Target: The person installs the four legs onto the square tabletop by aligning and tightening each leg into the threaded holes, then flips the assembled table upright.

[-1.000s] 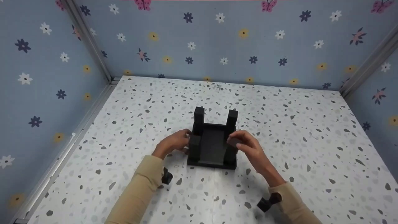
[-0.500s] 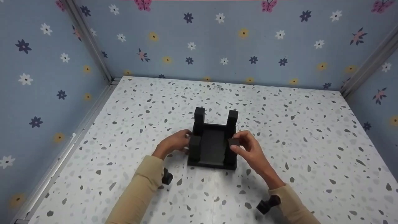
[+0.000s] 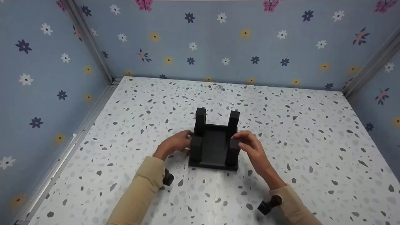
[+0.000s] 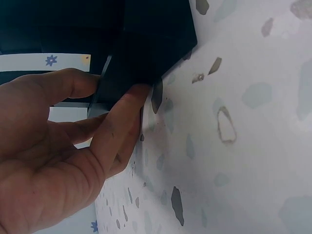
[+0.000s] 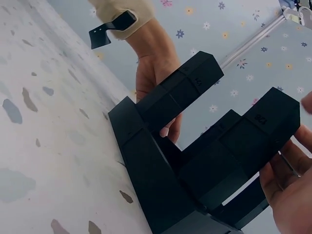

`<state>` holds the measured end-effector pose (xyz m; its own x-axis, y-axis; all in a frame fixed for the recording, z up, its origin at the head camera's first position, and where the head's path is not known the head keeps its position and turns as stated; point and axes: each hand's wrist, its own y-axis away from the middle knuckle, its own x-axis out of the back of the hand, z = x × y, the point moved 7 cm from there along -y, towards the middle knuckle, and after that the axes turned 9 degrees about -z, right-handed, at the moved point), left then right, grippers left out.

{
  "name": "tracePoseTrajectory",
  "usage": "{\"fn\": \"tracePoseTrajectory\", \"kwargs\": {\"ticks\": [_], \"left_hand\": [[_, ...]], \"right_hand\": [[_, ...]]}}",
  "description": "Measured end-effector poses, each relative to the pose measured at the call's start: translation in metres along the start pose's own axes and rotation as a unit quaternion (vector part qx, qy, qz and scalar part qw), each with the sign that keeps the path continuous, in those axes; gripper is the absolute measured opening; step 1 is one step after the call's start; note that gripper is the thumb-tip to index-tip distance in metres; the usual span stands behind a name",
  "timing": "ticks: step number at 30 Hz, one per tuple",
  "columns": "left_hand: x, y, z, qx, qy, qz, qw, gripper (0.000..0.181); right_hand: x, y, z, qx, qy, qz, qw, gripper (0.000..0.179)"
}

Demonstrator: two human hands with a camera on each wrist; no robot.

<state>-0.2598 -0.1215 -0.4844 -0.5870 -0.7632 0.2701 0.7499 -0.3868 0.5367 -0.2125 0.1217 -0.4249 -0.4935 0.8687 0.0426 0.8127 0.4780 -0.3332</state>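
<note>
A black block-built frame (image 3: 214, 167) stands on the speckled tabletop, with a post rising at each corner. My left hand (image 3: 178, 142) grips its left side low down; in the left wrist view, thumb and fingers lie around the black edge near the table. My right hand (image 3: 251, 147) is at the front right post (image 5: 234, 146), which bears the number 128. Its fingers (image 5: 270, 178) touch the post's outer side, while the thumb (image 5: 307, 103) stands slightly off the top. A front left post (image 5: 180, 85) of stacked blocks rises beside my left hand.
Two taller posts, the back left post (image 3: 200, 117) and back right post (image 3: 233, 118), stand at the far end of the frame. Blue flowered panels (image 3: 218, 40) enclose the white speckled tabletop (image 3: 297, 125) at back and sides.
My right hand has set a black block onto the front right post, and its thumb has drawn off the block. My left hand has stayed at the frame's left side.
</note>
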Motion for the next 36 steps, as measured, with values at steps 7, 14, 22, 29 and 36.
{"fn": "tracePoseTrajectory", "kwargs": {"ticks": [7,14,22,29,36], "left_hand": [[0.000,-0.001,0.000,-0.003,0.014,-0.002,0.9999,0.052],[0.000,0.000,0.002,-0.003,0.011,-0.004,0.9999,0.050],[-0.001,0.001,0.002,0.002,0.009,-0.007,0.9999,0.050],[0.000,0.000,0.001,0.001,-0.004,-0.001,1.0000,0.046],[0.000,-0.001,0.000,-0.005,0.004,0.002,1.0000,0.048]], "right_hand": [[-0.009,-0.003,-0.002,0.023,-0.082,-0.098,0.9916,0.035],[-0.007,-0.002,0.001,-0.019,-0.047,-0.077,0.9957,0.031],[-0.001,0.001,0.006,-0.068,-0.005,-0.019,0.9975,0.031],[0.000,0.002,0.004,-0.055,0.045,0.007,0.9974,0.031],[0.001,0.003,0.004,-0.033,0.072,0.014,0.9967,0.028]]}}
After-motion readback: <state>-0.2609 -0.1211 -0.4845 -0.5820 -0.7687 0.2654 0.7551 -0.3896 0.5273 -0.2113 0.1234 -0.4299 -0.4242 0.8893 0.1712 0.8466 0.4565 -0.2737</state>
